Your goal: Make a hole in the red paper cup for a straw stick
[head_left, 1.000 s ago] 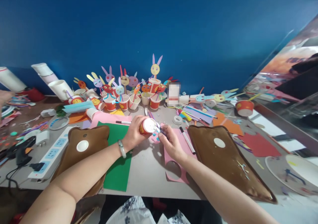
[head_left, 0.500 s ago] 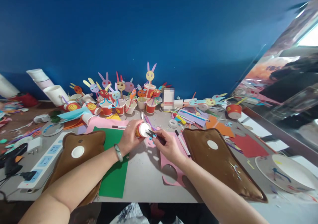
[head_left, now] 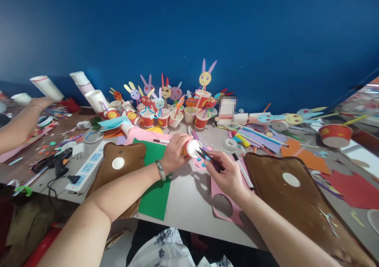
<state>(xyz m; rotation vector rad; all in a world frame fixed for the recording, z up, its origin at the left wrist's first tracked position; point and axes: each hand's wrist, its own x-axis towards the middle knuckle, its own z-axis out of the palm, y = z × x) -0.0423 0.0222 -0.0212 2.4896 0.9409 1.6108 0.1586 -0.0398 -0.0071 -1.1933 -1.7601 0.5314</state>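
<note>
Red paper cup [head_left: 192,148] is clasped in the left hand [head_left: 174,151] above the table [head_left: 185,200]; I'd brace it firmly from afar, steering scissors [head_left: 203,153] gripped in the right hand [head_left: 229,172] clear of the bracing fingers [head_left: 180,139].

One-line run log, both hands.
left hand: holding paper cup | right hand: holding scissors | tips: at cup's white end | nearby: green sheet, holed pink sheet
</note>
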